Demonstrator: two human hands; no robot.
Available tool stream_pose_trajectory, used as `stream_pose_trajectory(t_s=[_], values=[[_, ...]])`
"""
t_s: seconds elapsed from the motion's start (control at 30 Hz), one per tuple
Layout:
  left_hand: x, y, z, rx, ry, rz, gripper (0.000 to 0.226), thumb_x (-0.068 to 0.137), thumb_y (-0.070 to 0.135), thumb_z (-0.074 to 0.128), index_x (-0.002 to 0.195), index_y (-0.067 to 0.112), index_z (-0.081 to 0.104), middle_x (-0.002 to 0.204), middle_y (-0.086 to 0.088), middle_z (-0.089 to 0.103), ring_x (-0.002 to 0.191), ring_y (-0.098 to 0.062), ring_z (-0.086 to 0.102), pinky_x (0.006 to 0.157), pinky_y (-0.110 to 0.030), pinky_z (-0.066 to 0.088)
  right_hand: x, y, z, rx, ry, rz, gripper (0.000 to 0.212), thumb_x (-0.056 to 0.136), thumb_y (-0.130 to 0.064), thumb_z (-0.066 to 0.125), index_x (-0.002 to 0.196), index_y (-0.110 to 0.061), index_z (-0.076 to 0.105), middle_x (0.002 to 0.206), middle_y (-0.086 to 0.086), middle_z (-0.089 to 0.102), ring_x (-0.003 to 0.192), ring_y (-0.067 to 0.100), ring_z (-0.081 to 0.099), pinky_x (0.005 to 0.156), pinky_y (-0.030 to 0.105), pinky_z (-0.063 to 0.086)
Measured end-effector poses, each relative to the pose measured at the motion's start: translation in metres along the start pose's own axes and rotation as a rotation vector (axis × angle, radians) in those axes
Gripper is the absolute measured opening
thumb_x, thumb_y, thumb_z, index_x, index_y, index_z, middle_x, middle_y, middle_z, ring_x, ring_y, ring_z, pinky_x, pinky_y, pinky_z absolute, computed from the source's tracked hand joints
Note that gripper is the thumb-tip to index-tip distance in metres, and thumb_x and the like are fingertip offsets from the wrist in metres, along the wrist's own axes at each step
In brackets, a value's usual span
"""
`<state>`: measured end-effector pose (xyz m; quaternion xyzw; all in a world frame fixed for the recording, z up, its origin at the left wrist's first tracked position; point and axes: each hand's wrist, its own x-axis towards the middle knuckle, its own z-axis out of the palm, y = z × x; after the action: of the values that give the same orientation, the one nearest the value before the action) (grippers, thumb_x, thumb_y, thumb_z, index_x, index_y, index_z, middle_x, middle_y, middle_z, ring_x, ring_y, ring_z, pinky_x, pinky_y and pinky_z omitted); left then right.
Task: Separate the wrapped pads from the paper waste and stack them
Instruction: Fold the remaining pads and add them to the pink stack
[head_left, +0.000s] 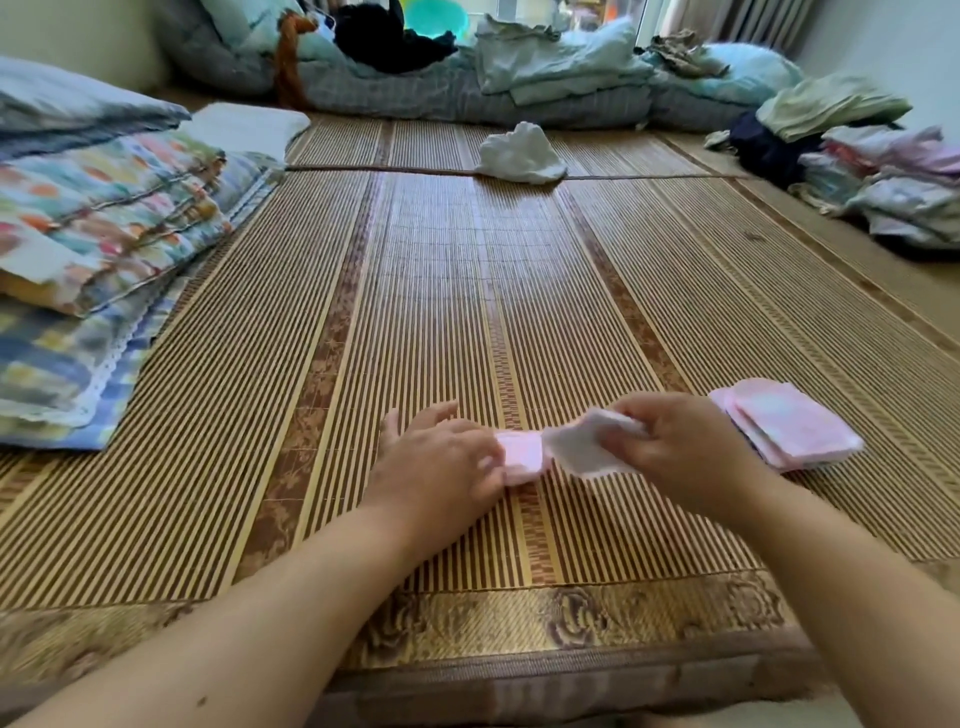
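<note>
A pink wrapped pad (521, 457) lies on the bamboo mat (441, 291) near its front edge. My left hand (441, 460) rests on the pad's left end with fingers curled over it. My right hand (675, 447) pinches a white crumpled piece of paper (584, 452) that touches the pad's right end. A stack of pink wrapped pads (789, 423) sits on the mat just right of my right hand.
A white crumpled heap (522, 153) lies far back on the mat. Folded quilts and pillows (104, 234) line the left edge. Piles of folded clothes (893, 176) stand at the right, and bedding (467, 73) at the back.
</note>
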<state>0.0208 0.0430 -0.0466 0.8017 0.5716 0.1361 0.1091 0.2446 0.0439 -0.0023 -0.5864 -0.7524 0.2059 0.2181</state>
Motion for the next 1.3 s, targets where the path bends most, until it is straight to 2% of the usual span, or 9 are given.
stream_pose_trajectory(t_s=[0.13,0.27,0.47,0.6,0.73,0.93,1.0,1.1,1.3], values=[[-0.007,0.027,-0.018,-0.398,-0.042,0.08,0.068,0.062,0.071,0.057,0.123,0.044,0.044,0.121,0.032,0.048,0.121,0.0,0.043,0.112,-0.057,0.006,0.0,-0.028,-0.028,0.31,-0.143,-0.022,0.025,0.083,-0.026,0.07,0.064,-0.009,0.063,0.054,-0.003,0.055,0.047,0.009,0.048,0.043,0.019,0.036],[-0.004,0.021,-0.038,-0.696,-0.115,0.016,0.006,0.076,0.032,0.069,0.076,0.028,0.064,0.078,0.016,0.067,0.074,0.001,0.063,0.075,-0.031,0.058,0.003,-0.038,-0.041,0.633,-0.212,0.012,0.019,0.07,-0.018,0.074,0.08,-0.002,0.071,0.074,0.01,0.069,0.066,0.021,0.064,0.061,0.03,0.051],[-0.01,-0.024,-0.052,-1.056,-0.325,-0.123,0.017,0.083,0.015,0.059,0.067,0.021,0.063,0.071,0.0,0.062,0.064,-0.016,0.059,0.062,-0.027,0.052,0.006,-0.023,-0.038,1.152,-0.149,0.311,0.032,0.067,-0.011,0.063,0.094,0.006,0.064,0.078,0.015,0.061,0.065,0.022,0.057,0.051,0.025,0.052],[-0.013,-0.038,-0.049,-1.42,-0.352,-0.253,0.023,0.079,0.035,0.067,0.09,0.016,0.065,0.072,-0.004,0.065,0.061,-0.018,0.06,0.058,-0.03,0.055,0.012,-0.027,-0.03,1.338,-0.122,0.412,0.034,0.065,-0.012,0.061,0.096,0.001,0.059,0.08,0.012,0.063,0.067,0.02,0.059,0.05,0.024,0.052],[-0.021,-0.041,-0.047,-1.107,-0.604,-0.169,0.025,0.075,0.028,0.074,0.1,0.027,0.071,0.076,0.005,0.07,0.067,-0.009,0.06,0.063,-0.022,0.052,0.015,-0.038,-0.027,1.449,-0.127,0.414,0.031,0.064,-0.013,0.06,0.093,-0.004,0.058,0.077,0.009,0.069,0.065,0.019,0.066,0.052,0.026,0.054],[-0.02,-0.045,-0.046,-1.303,-0.297,-0.32,0.017,0.082,0.009,0.062,0.07,0.022,0.066,0.101,-0.002,0.073,0.095,-0.024,0.064,0.089,-0.042,0.048,0.018,-0.049,-0.028,1.414,-0.132,0.379,0.029,0.064,-0.013,0.058,0.091,-0.004,0.059,0.076,0.008,0.064,0.064,0.018,0.063,0.049,0.025,0.052],[-0.02,-0.043,-0.049,-1.279,-0.211,-0.23,0.017,0.074,0.022,0.072,0.088,0.03,0.067,0.116,-0.001,0.066,0.111,-0.026,0.059,0.097,-0.041,0.047,0.017,-0.05,-0.028,1.337,-0.178,0.308,0.031,0.064,-0.012,0.062,0.093,-0.002,0.063,0.077,0.009,0.062,0.066,0.019,0.059,0.053,0.026,0.051],[-0.016,-0.028,-0.053,-1.219,-0.279,-0.027,0.068,0.063,0.036,0.079,0.125,0.045,0.051,0.134,0.011,0.054,0.124,-0.008,0.049,0.099,-0.028,0.043,0.014,-0.057,-0.028,1.288,-0.284,0.159,0.02,0.062,-0.01,0.069,0.081,-0.006,0.073,0.072,0.008,0.065,0.062,0.017,0.064,0.055,0.027,0.054],[-0.018,-0.027,-0.045,-1.136,-0.51,-0.014,0.019,0.08,0.01,0.069,0.098,0.017,0.067,0.09,0.004,0.072,0.083,-0.013,0.068,0.074,-0.023,0.052,0.019,-0.048,-0.033,1.367,-0.257,0.169,0.019,0.067,-0.014,0.062,0.078,-0.008,0.077,0.081,0.009,0.069,0.072,0.018,0.067,0.063,0.028,0.057]])
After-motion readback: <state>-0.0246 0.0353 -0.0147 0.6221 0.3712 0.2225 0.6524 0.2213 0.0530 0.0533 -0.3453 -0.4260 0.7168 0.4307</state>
